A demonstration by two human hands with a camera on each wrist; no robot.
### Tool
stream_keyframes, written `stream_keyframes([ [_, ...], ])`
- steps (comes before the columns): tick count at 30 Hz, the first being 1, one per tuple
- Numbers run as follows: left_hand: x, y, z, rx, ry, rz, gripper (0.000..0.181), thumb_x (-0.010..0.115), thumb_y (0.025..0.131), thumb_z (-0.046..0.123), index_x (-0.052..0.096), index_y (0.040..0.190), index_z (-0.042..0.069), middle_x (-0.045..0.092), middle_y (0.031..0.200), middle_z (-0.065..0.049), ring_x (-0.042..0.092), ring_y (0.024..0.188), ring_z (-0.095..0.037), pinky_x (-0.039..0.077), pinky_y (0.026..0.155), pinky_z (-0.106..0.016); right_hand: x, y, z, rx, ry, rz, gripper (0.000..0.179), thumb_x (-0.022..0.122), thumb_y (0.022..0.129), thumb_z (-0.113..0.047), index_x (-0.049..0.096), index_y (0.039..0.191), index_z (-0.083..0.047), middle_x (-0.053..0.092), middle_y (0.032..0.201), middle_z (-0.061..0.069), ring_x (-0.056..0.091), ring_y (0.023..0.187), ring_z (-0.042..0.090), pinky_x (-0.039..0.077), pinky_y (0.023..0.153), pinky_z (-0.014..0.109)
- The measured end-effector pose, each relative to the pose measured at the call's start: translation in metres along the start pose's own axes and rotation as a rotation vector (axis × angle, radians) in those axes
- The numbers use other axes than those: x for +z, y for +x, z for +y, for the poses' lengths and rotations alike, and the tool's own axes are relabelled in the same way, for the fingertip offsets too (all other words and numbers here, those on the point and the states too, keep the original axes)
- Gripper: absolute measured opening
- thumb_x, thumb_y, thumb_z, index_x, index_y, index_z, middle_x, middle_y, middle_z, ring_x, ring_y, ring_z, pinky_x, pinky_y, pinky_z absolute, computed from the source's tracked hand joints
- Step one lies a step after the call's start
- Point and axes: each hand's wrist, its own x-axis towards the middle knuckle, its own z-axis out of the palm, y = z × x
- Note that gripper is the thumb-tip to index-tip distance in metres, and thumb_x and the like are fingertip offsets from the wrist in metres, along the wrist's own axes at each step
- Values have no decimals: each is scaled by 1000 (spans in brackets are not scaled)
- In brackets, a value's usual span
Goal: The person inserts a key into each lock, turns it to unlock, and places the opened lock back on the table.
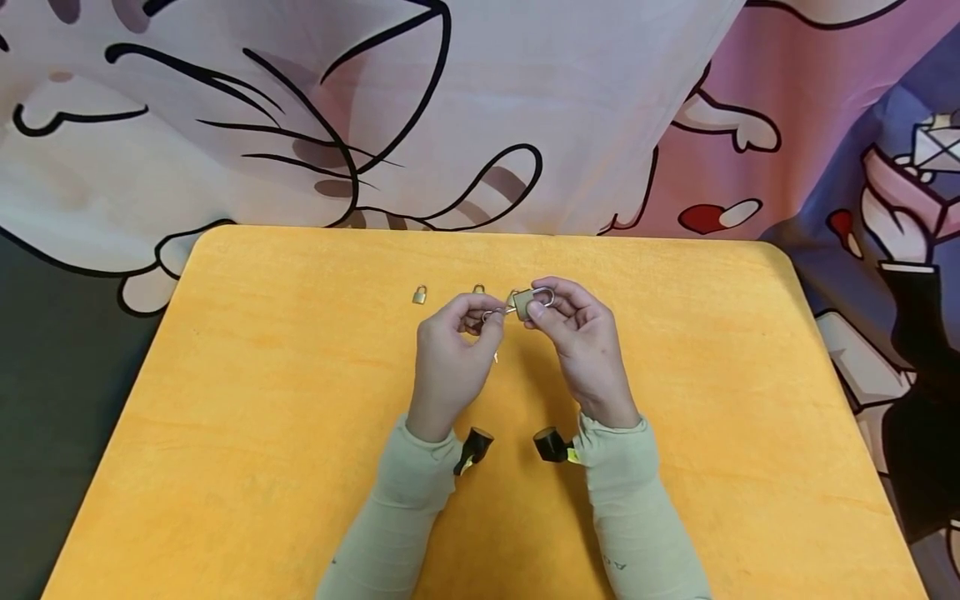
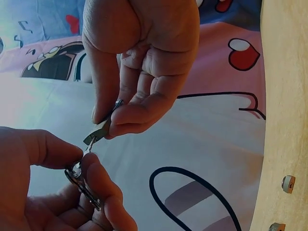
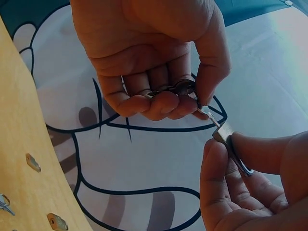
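My right hand [image 1: 588, 354] holds a brass padlock [image 1: 523, 305] between thumb and fingers, its shackle [image 1: 547, 293] pointing right. Facing it, my left hand [image 1: 453, 354] pinches a small silver key [image 3: 210, 116] between thumb and forefinger. The key's blade meets the padlock's end opposite the shackle, as both wrist views show. A ring with more keys [image 2: 84, 187] hangs from the pinched key against the curled left fingers. Both hands are raised over the table, close together. In the right wrist view, the left thumb and forefinger partly cover the key's head.
On the yellow table [image 1: 300, 400], small brass padlocks lie beyond the hands: one padlock [image 1: 420, 294] at the left, another [image 1: 478, 289] near the left fingers. Small keys [image 3: 6, 206] also lie there. A printed cartoon cloth [image 1: 585, 108] hangs behind the far edge.
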Motion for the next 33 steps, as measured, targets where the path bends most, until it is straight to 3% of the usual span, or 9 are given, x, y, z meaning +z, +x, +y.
stream_keyframes([
  [6,0,0,0,-27,-31,24,8,67,93,7,74,96,2,69,79,-4,59,69,-14,51,63,-35,0,0,0,4,1,5,19,62,96,6,66,113,-1,66,97,5,66,88,16,57,83,29],
  [14,-2,1,1,-47,-72,28,9,71,93,9,76,94,2,72,78,-5,62,65,-14,50,57,-27,0,0,0,6,-7,6,19,63,95,7,67,110,-3,68,95,4,67,87,16,57,83,30],
  [24,-4,0,1,-83,-111,-3,11,70,93,8,76,94,-1,73,80,-6,62,65,-16,51,56,-26,0,0,0,22,-52,6,24,65,94,6,58,117,13,71,96,5,67,86,17,57,83,31],
  [33,-3,1,1,-87,-108,-18,10,69,93,7,76,93,-1,72,77,-7,62,62,-18,51,54,-27,0,0,1,31,-81,-17,20,66,94,5,64,114,5,71,98,6,68,86,18,57,84,32],
])
